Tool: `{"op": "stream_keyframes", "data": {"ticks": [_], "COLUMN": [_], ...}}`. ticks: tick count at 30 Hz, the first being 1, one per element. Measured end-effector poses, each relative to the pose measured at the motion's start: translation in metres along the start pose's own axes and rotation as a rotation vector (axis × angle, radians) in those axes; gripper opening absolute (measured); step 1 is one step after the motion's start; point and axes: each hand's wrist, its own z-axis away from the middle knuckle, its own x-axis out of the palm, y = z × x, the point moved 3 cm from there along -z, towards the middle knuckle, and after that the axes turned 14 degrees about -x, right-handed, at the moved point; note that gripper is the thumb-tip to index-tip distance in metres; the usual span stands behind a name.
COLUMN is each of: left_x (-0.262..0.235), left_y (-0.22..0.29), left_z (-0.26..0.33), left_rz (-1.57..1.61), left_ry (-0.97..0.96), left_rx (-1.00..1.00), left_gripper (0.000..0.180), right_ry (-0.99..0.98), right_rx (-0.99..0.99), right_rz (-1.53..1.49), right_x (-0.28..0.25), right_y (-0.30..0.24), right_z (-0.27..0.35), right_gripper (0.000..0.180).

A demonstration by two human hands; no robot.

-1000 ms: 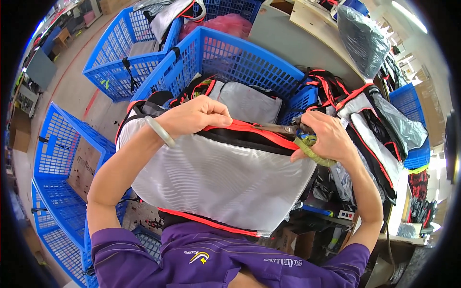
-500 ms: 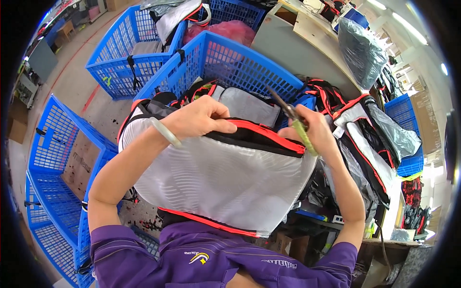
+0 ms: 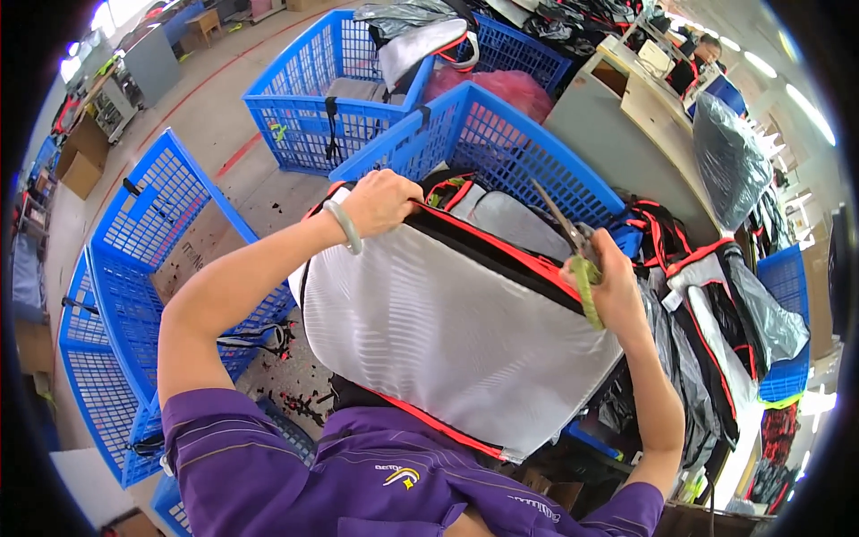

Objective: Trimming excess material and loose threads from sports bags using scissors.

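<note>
A large silver-grey bag (image 3: pixel 447 331) with black and orange-red zip edging lies across my lap, its zipped edge facing away from me. My left hand (image 3: pixel 385 199) is closed on the far left end of that edge, the fingertips pinching the trim. In my right hand (image 3: pixel 616 285) is a pair of scissors (image 3: pixel 573 231) with yellow-green wrapped handles, blades pointing up and to the left. This hand is beside the right end of the edging; whether its fingers also grip the fabric is hidden.
A blue plastic crate (image 3: pixel 501 134) of bags stands just beyond my hands, another crate (image 3: pixel 295 116) behind it. Nested crates (image 3: pixel 134 295) stand at left. More silver and black bags (image 3: pixel 716 313) pile up at right. Scraps (image 3: pixel 300 403) litter the floor. A person (image 3: pixel 702 54) sits far off.
My left hand has slid along the edging to the bag's far left end. The edging now slopes down to the right. The scissors stay in my right hand. The whole view has shifted.
</note>
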Motion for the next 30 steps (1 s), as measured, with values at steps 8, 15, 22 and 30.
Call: {"op": "stream_keyframes", "data": {"ticks": [8, 15, 22, 30], "left_x": [-0.043, -0.046, -0.054, -0.045], "left_y": [0.036, 0.06, 0.023, 0.013], "left_z": [0.022, 0.036, 0.057, 0.062], "left_rz": [0.785, 0.896, 0.388, 0.972], "left_ry": [-0.499, -0.554, -0.048, -0.276], "left_rx": [-0.179, -0.219, -0.14, -0.306], "left_gripper": [0.01, 0.017, 0.016, 0.016], "right_ry": [-0.009, -0.258, -0.218, -0.162], "right_rx": [0.182, -0.111, -0.072, -0.112], "right_rz": [-0.289, -0.38, -0.463, -0.462], "right_x": [-0.022, 0.06, 0.086, 0.092], "right_y": [0.018, -0.073, -0.07, -0.078], "right_z": [0.014, -0.09, -0.099, -0.112], "right_gripper": [0.028, 0.026, 0.026, 0.034]}}
